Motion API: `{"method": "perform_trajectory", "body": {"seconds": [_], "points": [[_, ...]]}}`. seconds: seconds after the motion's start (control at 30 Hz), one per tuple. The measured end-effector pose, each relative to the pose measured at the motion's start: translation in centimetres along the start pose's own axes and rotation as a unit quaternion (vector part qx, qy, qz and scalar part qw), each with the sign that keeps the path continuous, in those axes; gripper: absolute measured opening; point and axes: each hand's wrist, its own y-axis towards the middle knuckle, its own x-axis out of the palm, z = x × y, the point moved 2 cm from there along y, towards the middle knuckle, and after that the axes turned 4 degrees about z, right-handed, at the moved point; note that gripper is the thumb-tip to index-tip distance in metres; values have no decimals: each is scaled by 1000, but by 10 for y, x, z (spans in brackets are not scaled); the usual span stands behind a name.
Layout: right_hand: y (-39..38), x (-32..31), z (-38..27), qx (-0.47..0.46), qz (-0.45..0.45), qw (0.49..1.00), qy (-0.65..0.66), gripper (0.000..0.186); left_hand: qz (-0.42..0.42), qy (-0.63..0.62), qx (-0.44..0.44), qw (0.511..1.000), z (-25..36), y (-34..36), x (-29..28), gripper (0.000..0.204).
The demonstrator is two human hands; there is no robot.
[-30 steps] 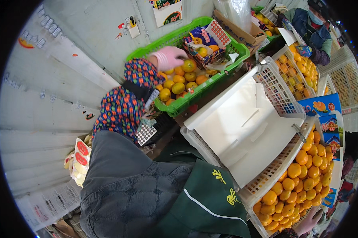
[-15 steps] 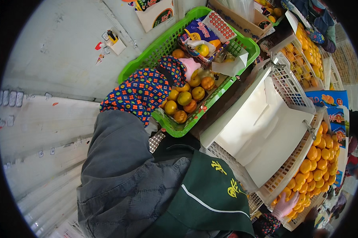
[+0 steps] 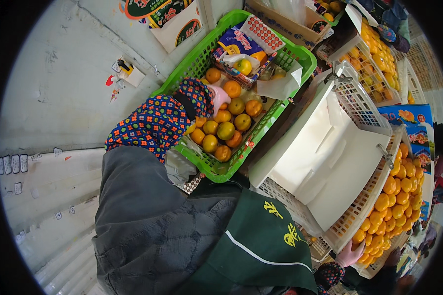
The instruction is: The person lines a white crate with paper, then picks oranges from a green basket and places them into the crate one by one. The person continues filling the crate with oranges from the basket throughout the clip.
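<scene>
Left hand [image 3: 220, 98], pink-gloved and with a floral sleeve, is inside the green basket [image 3: 214, 169], at the left part of the loose citrus fruit [image 3: 226, 131]. Its fingers bend downward at the fruit; their tips are hidden, so whether it grips 1 cannot be told.

Right hand [image 3: 350, 254], in a matching glove, is at the lower right, against the near end of the orange fruit pile [image 3: 398, 196]. The fingers meet the fruit at the pile's edge; whether they close on any cannot be told.

The basket fruit is mixed orange and greenish yellow. Toward the basket's far end sits 1 purple-and-blue carton [image 3: 238, 42], with 1 yellowish fruit [image 3: 242, 65] in its open front and a sheet of red round stickers [image 3: 263, 33] on top. A crumpled white paper [image 3: 283, 86] lies by the right wall.

Between basket and pile, a bent white sheet [image 3: 324, 162] lines a white crate [image 3: 356, 101]; 2 metal clips [image 3: 386, 156] show at its edges. Blue printed cartons [image 3: 418, 140] stand beyond the pile.
</scene>
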Motion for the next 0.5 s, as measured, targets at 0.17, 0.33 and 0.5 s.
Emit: {"method": "perform_trajectory", "body": {"seconds": [0.17, 0.33, 0.5], "points": [[-1, 2, 7, 26, 4, 998, 52, 64, -9, -37, -6, 999, 0, 11, 17, 67], [0, 0, 7, 22, -5, 999, 44, 64, -11, 19, -33, 999, 20, 2, 22, 65], [-1, 1, 5, 28, -6, 999, 41, 64, -42, 79, -61, 994, 33, 4, 16, 74]]}}
